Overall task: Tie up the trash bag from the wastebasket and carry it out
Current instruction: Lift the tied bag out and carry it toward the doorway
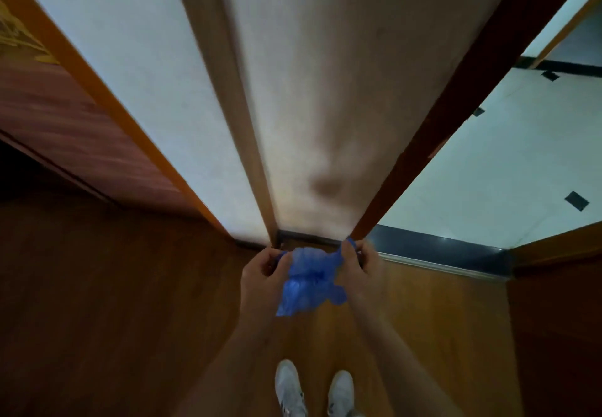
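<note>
Both hands [312, 270] pinching blue bag [308, 281] corners

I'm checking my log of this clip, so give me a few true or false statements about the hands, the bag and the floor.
1. Both hands grip the blue trash bag. True: left hand and right hand each pinch a side.
2. The bag rests on the floor. False: it hangs above the wooden floor.
3. The person wears white shoes. True.
4. The wastebasket stands beside the feet. False: none is in view.
5. Pale tiled floor lies past the dark threshold. True.
</note>
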Motion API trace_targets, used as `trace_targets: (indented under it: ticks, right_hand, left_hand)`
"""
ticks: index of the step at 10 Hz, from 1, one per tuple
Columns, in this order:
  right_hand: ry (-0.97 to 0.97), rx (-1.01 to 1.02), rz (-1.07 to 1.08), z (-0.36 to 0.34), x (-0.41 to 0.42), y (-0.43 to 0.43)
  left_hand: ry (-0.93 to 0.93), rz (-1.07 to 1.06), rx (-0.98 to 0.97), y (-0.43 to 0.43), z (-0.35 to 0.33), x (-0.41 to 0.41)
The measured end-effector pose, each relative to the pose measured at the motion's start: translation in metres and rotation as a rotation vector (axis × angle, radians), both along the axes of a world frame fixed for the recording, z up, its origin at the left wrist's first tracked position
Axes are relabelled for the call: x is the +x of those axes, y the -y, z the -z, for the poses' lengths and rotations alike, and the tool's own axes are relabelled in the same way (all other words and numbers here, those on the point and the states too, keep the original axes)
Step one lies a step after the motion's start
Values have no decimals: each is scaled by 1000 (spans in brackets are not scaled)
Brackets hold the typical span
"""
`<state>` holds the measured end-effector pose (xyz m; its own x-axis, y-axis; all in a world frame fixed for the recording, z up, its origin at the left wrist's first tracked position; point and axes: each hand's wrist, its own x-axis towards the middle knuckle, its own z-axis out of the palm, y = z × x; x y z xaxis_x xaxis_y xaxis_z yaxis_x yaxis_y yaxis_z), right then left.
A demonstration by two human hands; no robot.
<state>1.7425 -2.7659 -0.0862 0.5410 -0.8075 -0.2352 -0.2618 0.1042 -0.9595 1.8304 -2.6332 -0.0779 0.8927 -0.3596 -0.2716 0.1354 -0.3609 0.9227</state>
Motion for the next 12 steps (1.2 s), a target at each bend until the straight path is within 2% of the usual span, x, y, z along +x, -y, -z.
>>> trace_targets:
  ticks: [1, 3, 5, 7, 8, 10, 11, 12]
  right_hand:
    - [-46, 18, 19, 37, 18, 10]
    - [-147, -73, -47, 121, 52, 33]
    - [-135, -53, 8, 246, 82, 52]
    - [-170, -137, 27, 316, 93, 66]
    - [-222, -261, -33, 331, 95, 70]
    - [-528, -934, -451, 337, 68, 76]
    - [-545, -1004, -533, 329, 62, 75]
    - [-567, -1043, -568, 321, 59, 75]
  left_hand:
    - [-33, 1, 19, 5, 38, 18]
    - [-42, -10, 117, 26, 137, 52]
    - [-35, -32, 187, 48, 252, 78]
    - [-48, -52, 155, 68, 318, 85]
    - [38, -24, 186, 76, 328, 88]
    - [588, 413, 764, 57, 340, 83]
    - [712, 459, 782, 46, 333, 83]
    - [739, 466, 811, 42, 323, 80]
